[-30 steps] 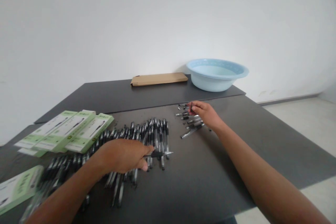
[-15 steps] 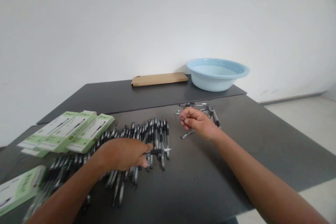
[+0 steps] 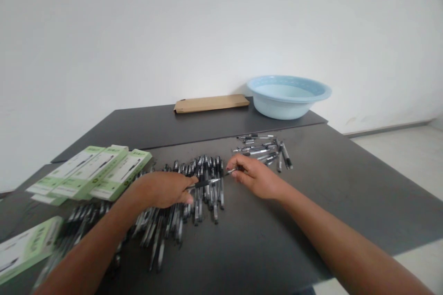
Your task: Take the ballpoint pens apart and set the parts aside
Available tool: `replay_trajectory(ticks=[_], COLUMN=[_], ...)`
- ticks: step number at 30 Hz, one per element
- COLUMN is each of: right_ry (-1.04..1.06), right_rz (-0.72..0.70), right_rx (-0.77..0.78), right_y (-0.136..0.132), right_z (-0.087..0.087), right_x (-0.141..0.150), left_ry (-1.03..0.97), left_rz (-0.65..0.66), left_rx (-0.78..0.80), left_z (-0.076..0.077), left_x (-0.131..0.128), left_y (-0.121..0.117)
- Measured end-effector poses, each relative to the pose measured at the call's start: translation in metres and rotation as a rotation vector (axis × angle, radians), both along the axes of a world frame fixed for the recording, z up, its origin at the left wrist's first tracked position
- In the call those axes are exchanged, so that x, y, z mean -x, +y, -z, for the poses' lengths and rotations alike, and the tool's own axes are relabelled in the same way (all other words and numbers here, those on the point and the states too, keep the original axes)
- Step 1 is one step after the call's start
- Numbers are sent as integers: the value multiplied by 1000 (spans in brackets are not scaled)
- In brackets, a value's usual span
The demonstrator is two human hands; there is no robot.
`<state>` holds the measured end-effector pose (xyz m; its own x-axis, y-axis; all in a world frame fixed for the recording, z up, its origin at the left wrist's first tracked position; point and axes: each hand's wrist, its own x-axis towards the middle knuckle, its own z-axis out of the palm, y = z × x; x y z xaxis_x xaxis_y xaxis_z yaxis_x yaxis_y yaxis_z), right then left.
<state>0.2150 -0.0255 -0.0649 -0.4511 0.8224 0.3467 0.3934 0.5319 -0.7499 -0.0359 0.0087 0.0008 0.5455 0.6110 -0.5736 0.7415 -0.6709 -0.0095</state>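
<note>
My left hand (image 3: 169,189) is closed on a gel pen (image 3: 204,183) with a black grip, its tip end pointing right. My right hand (image 3: 254,176) pinches a small clear-and-dark piece, apparently a pen cap (image 3: 230,172), close to that tip. Whether cap and tip touch, I cannot tell. Beneath and around the left hand lies a broad pile of capped pens (image 3: 212,193), side by side on the dark table. Beyond the right hand is a smaller, looser group of pens (image 3: 256,148).
Several green-and-white pen boxes (image 3: 119,175) are stacked at the left, and another pen box (image 3: 29,249) lies nearer. A flat brown cardboard piece (image 3: 211,103) and a light blue basin (image 3: 285,106) sit at the back of the dark table (image 3: 332,179).
My right hand has come left and nearer, from the smaller pen group to the tip of the held pen. My left hand has tilted the pen slightly upward and shifted little.
</note>
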Motion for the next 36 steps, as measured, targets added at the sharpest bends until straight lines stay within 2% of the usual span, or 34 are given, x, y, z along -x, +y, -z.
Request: replay_trajectory(ticks=[4,12,16,20,28,36], right_ry=[-18,-94,-188,-156,-130,-190], right_rz=[52,-55,-11,25,7,30], right_rx=[-40,-3,-45,-66,-84,-57], right_y=[2,-6,-7,-7,-10,-8], right_z=[2,-2,-1,-2,-6,-3], right_x=[0,9,10,8,10,8], left_ry=[57,41,43,40,73,70], left_rz=[-7,8,10,27,25,19], left_rx=[31,76,97,124,132,130], left_z=[-2,-5,-7,-6,-4,-2], left_x=[-2,-7,-9,-11,-12,-12], left_y=[3,3,3,5,6,5])
